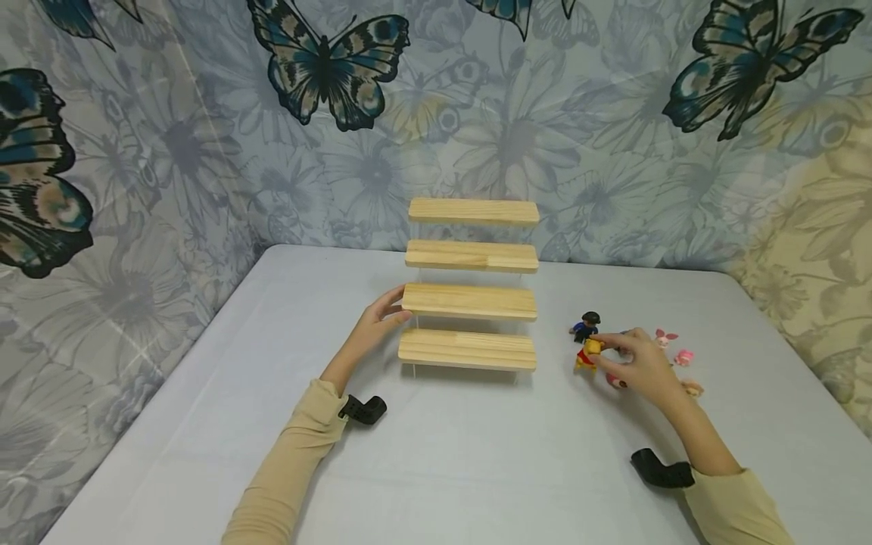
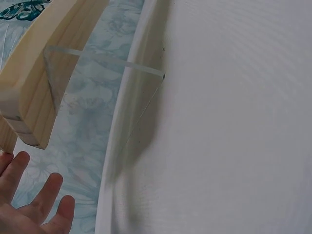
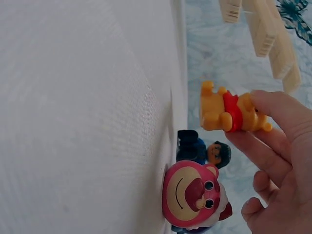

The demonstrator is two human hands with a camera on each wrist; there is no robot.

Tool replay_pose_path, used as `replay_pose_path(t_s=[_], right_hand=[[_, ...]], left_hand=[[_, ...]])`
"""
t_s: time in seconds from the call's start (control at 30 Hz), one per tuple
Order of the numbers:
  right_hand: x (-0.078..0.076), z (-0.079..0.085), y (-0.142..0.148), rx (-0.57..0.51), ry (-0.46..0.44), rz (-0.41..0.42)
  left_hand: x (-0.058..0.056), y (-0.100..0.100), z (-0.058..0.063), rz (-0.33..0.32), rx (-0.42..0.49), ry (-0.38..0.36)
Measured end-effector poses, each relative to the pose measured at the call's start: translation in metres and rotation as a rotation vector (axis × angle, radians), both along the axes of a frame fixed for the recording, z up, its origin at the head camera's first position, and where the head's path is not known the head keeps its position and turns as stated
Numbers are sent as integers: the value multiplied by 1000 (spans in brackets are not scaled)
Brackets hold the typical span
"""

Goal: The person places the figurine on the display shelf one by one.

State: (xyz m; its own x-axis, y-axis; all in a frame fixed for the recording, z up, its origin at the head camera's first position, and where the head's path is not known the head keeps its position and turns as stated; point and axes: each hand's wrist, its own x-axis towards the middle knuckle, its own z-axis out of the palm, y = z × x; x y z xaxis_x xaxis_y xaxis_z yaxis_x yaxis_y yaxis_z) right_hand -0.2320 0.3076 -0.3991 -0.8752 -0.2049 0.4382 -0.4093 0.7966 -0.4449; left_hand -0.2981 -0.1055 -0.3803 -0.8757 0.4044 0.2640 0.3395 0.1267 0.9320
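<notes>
As I look from my head view, my left hand (image 1: 373, 325) touches the left end of the wooden shelf (image 1: 470, 301) near the far edge of the tabletop (image 1: 518, 469); my right hand (image 1: 640, 367) has the yellow bear (image 1: 587, 356) between shelf and right edge. At my left wrist, fingers spread loosely, gripping nothing. At my right wrist, thumb and forefinger pinch the bear above the tabletop, near a pink bear (image 3: 187, 195)
</notes>
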Motion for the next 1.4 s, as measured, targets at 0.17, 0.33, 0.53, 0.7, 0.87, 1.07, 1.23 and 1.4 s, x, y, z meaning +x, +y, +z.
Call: replay_pose_path(t_s=[0.17,0.33,0.53,0.7,0.87,1.07,1.23,1.4], right_hand=[[-2,1,1,-20,-10,0],[-2,2,1,-18,-14,-10],[-1,3,1,-22,-1,-20],[0,3,0,-22,14,-14],[1,5,1,-31,25,-17],[5,8,2,-53,83,-14],[2,10,3,-60,132,-12],[1,11,2,-69,136,-16]], left_hand=[[0,0,0,11,-7,0],[-1,0,-1,20,4,10],[-1,0,1,45,-11,18],[-1,0,1,55,-18,21],[1,0,1,53,-11,8],[3,1,0,56,-22,-14],[2,1,1,83,-42,12],[3,1,4,79,-56,29]])
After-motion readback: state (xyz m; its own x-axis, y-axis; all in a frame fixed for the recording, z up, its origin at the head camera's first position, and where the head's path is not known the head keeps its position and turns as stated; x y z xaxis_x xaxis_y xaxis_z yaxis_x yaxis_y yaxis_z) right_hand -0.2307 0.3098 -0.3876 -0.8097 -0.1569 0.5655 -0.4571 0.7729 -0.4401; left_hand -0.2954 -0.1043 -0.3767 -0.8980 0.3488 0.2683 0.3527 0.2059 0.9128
